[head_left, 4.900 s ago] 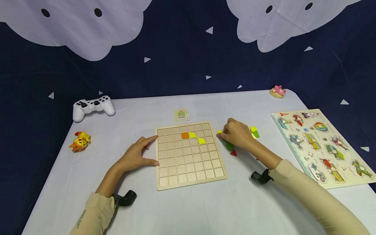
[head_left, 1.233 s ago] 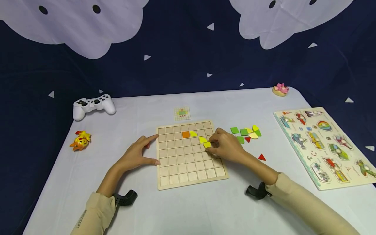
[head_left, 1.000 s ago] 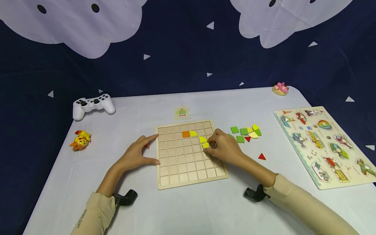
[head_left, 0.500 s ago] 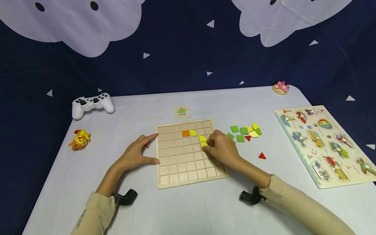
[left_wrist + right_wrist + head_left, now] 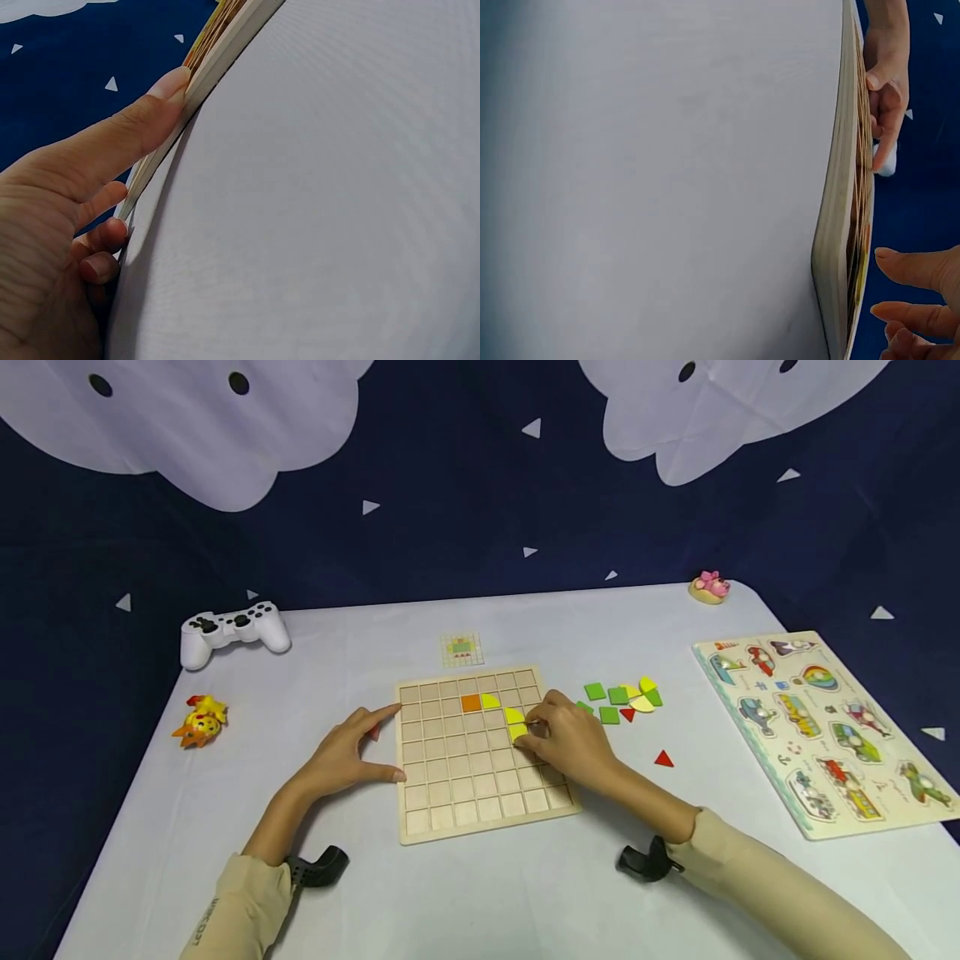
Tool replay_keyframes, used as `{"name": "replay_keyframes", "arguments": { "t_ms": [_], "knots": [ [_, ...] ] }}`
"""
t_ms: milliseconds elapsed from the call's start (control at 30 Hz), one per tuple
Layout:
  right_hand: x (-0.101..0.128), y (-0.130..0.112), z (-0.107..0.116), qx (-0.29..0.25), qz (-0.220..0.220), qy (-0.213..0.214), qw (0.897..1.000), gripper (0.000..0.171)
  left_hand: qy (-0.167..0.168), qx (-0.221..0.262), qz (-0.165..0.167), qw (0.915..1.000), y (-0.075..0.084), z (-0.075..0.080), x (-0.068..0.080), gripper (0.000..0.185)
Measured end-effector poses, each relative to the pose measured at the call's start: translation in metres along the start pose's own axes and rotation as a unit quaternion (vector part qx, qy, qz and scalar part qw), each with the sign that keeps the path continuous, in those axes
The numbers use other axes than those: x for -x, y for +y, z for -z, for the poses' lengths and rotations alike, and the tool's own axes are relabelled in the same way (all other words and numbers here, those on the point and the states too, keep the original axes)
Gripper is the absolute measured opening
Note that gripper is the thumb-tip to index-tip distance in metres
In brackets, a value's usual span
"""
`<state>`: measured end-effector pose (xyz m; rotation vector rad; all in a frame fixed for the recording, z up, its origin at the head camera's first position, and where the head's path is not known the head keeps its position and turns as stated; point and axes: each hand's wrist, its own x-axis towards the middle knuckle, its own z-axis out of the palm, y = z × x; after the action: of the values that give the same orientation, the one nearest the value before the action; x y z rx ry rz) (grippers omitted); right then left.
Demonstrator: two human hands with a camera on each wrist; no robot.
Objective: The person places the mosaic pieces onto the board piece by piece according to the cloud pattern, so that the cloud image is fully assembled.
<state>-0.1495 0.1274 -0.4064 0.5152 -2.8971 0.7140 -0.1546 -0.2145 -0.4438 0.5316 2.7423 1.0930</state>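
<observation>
A wooden grid board [image 5: 450,793] lies on the table, holding an orange square tile [image 5: 471,702], a yellow quarter-circle tile [image 5: 489,701] and another yellow tile [image 5: 513,716] to its lower right. My left hand [image 5: 337,756] is at the board's left edge, index finger and thumb spread wide and touching the frame; its thumb presses the edge in the left wrist view. Over the right half of the board, my right hand [image 5: 570,735] pinches a yellow curved-edge tile [image 5: 517,732] between thumb and index finger, just below the second yellow tile. Its fingers partly cover that tile.
Right of the board lie several green squares [image 5: 609,716], yellow pieces [image 5: 642,703] and a red triangle [image 5: 663,759]. Behind stands a small pattern card [image 5: 461,649]. A vehicle puzzle [image 5: 832,735] is far right; a white game controller [image 5: 236,633] and toy figure [image 5: 201,722] are left.
My right hand has brought the yellow tile from the loose pieces onto the board, then shifted it slightly left, under the other yellow tile. My left hand stays at the board's edge.
</observation>
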Motion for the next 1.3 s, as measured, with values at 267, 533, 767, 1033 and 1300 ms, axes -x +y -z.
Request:
{"name": "replay_keyframes", "arguments": {
  "t_ms": [267, 533, 767, 1033, 1300],
  "knots": [
    [0.005, 0.017, 0.014, 0.010, -0.005, 0.007, 1.000, 0.034, -0.004, 0.000, 0.001, 1.0000, 0.000, 0.000, 0.000, 0.101],
    [0.008, 0.056, 0.037, 0.033, -0.040, 0.025, 0.998, 0.031, -0.002, -0.007, -0.004, 1.0000, -0.001, -0.001, -0.001, 0.101],
    [0.018, 0.095, 0.058, 0.053, -0.080, 0.040, 0.995, 0.029, -0.004, -0.004, -0.003, 1.0000, 0.000, 0.000, -0.001, 0.102],
    [0.029, 0.117, 0.066, 0.074, -0.105, 0.032, 0.991, 0.027, -0.001, -0.009, -0.009, 0.9999, 0.000, 0.001, -0.001, 0.101],
    [0.031, 0.124, 0.065, 0.089, -0.090, 0.041, 0.991, 0.031, -0.004, -0.007, -0.002, 1.0000, 0.000, 0.001, 0.000, 0.102]
  ]
}}
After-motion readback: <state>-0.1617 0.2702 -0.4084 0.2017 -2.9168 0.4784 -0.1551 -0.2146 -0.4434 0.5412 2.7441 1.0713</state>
